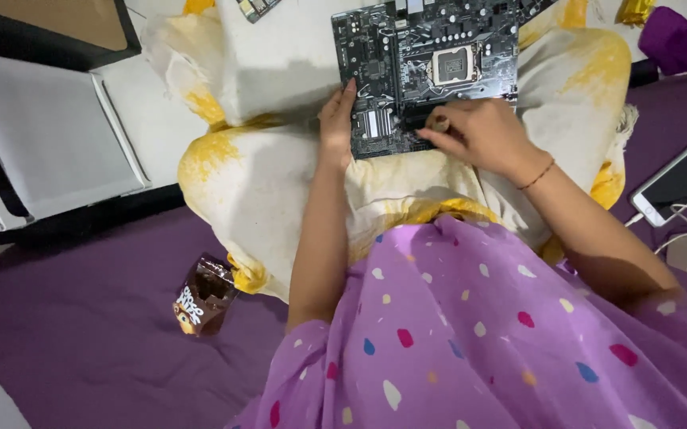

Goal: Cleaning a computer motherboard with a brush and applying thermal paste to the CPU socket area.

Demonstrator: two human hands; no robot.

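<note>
Motherboard: flat, dark, rectangular circuit board, crowded with small components, a square silver-framed socket near its middle; it lies on the cushion.
Cushion: soft, rumpled cream fabric with yellow patches, directly under the motherboard and spreading out on all sides of it.
Left hand: rests against the motherboard's left edge near its lower corner, fingers curled round the rim, steadying the board.
Right hand: lies over the motherboard's lower right part, fingers pinched together on a small brownish item; what the item is cannot be told.
Bracelet: thin cord on the right wrist, just below the motherboard.
Garment: smooth lilac cloth dotted with coloured spots, below the motherboard.
Snack packet: crinkled glossy brown wrapper, well below and left of the motherboard on the purple bedsheet.
Smartphone: slim white slab with dark glass, far right of the motherboard, white cable attached.
</note>
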